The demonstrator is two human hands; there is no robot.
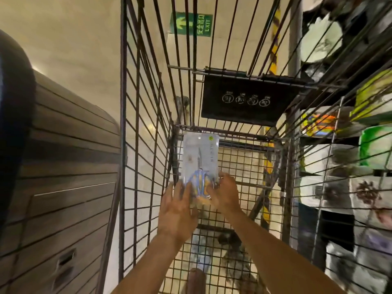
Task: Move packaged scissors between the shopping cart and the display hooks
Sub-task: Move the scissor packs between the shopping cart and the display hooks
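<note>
A clear blister pack of scissors (200, 158) with blue and yellow handles is held inside the wire shopping cart (146, 145), above its mesh floor. My left hand (177, 206) has its fingers spread along the pack's lower left side and touches it. My right hand (226, 192) grips the lower right edge, thumb on the front. The pack stands upright, hang hole at the top. No display hooks are plainly visible.
A black child-seat flap (244, 98) hangs at the cart's far end. Shelves of packaged goods (350, 145) line the right side. A wood-panelled counter (63, 187) stands on the left. A green exit sign (191, 24) marks the floor ahead.
</note>
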